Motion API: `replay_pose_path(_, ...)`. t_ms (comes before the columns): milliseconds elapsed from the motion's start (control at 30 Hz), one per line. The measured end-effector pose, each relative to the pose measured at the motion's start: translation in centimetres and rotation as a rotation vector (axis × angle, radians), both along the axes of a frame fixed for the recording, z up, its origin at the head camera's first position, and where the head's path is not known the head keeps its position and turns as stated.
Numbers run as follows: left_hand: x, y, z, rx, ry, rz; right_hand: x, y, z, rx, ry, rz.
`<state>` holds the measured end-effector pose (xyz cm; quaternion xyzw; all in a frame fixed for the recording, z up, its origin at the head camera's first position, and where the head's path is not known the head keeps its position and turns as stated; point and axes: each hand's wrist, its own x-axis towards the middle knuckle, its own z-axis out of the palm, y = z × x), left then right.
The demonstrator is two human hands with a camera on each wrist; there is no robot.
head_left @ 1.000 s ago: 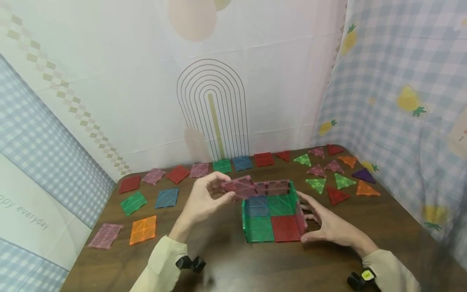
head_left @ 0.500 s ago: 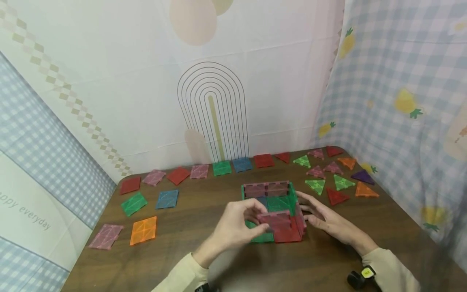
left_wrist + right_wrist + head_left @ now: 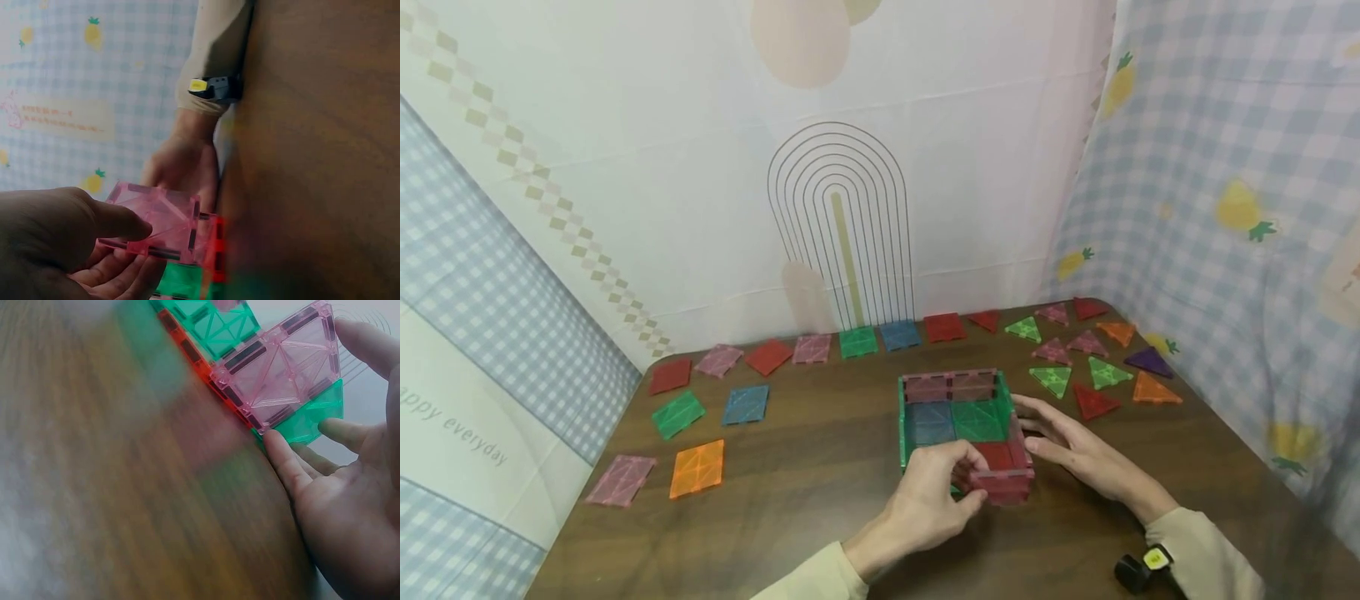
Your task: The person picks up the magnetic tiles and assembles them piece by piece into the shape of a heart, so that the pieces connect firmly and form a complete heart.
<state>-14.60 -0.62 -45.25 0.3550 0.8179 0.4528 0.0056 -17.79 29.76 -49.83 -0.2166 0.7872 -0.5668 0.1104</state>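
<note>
My left hand [image 3: 934, 497] pinches a translucent pink square magnetic tile [image 3: 1006, 488] between thumb and fingers. The tile stands upright at the front right corner of a low box built from such tiles. In the left wrist view the thumb lies across the pink tile's face [image 3: 170, 212]. The box has a pink back wall [image 3: 928, 388], a green left wall [image 3: 902, 427] and a floor with blue [image 3: 931, 422], green and red tiles. My right hand [image 3: 1078, 452] rests with spread fingers along the right wall, whose pink tile [image 3: 284, 372] shows its edge by the fingertips.
Square tiles, such as an orange one [image 3: 697, 468] and a blue one [image 3: 746, 405], lie flat at the left and along the back of the wooden table [image 3: 790, 467]. Several triangular tiles, including a purple one [image 3: 1148, 362], lie at the back right. Patterned cloth [image 3: 985, 167] hangs behind.
My left hand has carried the pink tile from the box's back left, over the box, to its front right corner. The right hand stays at the right wall, its thumb drawn farther up.
</note>
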Motion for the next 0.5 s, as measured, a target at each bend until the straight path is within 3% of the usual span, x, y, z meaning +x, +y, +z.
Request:
replay_pose_path(267,-0.7,0.6,-2.1,0.015,0.026,0.059,-0.1,0.0,-0.1,-0.024,0.013,0.017)
replay_pose_path(500,-1.1,0.6,-2.4,0.054,-0.013,0.006,-0.1,0.1,-0.1,-0.020,0.013,0.006)
